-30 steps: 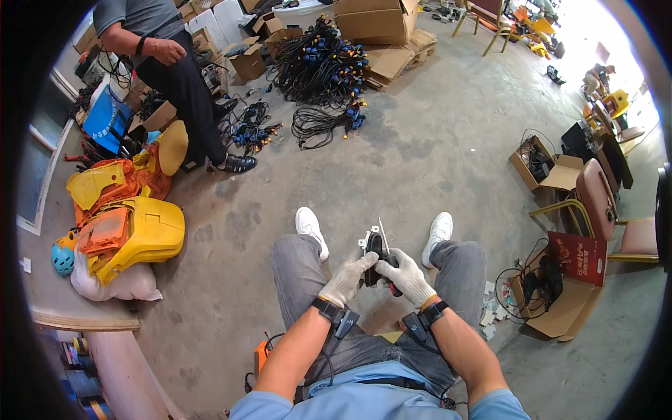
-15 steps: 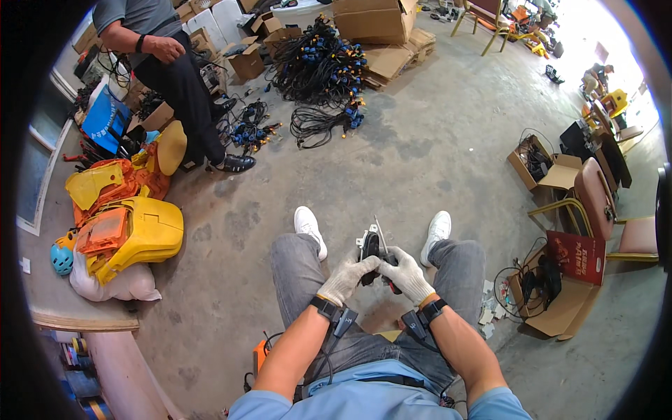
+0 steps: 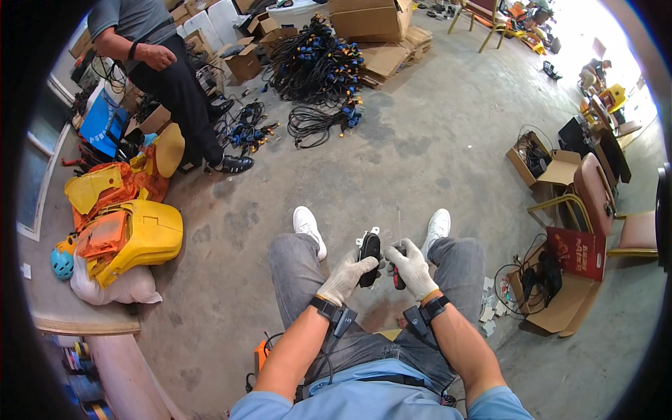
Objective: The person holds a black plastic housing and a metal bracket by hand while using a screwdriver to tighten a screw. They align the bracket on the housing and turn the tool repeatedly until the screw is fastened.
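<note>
My left hand [image 3: 345, 278], in a white knit glove, grips a black oblong device [image 3: 369, 259] with a light metal bracket [image 3: 374, 230] at its far end. Just to its right, my right hand [image 3: 413, 271], gloved the same way, is closed round the dark and red handle of a screwdriver [image 3: 398, 278]. The screwdriver's thin shaft points away from me, apart from the device. Both hands hover between my knees. What the device is I cannot tell.
Yellow and orange plastic shells [image 3: 140, 234] lie at left, near a standing person [image 3: 147, 63]. Cable bundles [image 3: 318, 63] are heaped ahead. An open carton [image 3: 560, 311], a red box [image 3: 575, 255] and a chair [image 3: 593, 185] stand at right.
My right hand has drawn away to the right with the screwdriver, leaving a gap between it and the device. The device stays in my left hand.
</note>
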{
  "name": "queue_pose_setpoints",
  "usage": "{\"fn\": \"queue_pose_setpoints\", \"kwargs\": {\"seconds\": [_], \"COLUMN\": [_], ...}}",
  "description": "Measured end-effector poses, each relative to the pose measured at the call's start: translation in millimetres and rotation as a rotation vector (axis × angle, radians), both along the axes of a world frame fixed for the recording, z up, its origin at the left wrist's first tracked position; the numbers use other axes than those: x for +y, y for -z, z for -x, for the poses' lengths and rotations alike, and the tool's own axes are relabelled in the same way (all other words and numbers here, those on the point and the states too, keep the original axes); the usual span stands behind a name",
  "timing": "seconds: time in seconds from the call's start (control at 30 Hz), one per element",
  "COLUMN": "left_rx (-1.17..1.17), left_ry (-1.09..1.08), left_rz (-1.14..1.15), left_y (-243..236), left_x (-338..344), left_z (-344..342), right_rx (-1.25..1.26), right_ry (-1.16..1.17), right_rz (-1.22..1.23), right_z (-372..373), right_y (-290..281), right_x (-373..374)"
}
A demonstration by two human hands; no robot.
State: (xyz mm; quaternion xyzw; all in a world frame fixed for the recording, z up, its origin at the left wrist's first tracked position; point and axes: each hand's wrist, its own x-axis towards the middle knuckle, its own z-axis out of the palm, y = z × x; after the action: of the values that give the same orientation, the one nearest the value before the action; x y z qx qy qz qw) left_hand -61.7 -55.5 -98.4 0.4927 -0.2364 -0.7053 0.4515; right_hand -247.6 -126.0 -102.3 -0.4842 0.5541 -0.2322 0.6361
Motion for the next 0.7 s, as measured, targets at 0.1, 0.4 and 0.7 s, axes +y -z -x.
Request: {"fn": "queue_pose_setpoints", "kwargs": {"seconds": [0.1,0.4,0.7], "left_rx": [0.022,0.043,0.118], "left_ry": [0.045,0.116,0.23], "left_rz": [-0.027,0.016,0.01], "left_y": [-3,-8,-8], "left_x": [-1,0,1], "left_z": [0,0,-1], "right_rx": [-0.029,-0.147,-0.39], "right_ry": [0.022,0.01,-0.036], "right_rz": [0.006,0.007,-0.174], "right_z": [2,2,16], "right_y": [-3,-10,-27], "right_x": [-3,-8,-17]}}
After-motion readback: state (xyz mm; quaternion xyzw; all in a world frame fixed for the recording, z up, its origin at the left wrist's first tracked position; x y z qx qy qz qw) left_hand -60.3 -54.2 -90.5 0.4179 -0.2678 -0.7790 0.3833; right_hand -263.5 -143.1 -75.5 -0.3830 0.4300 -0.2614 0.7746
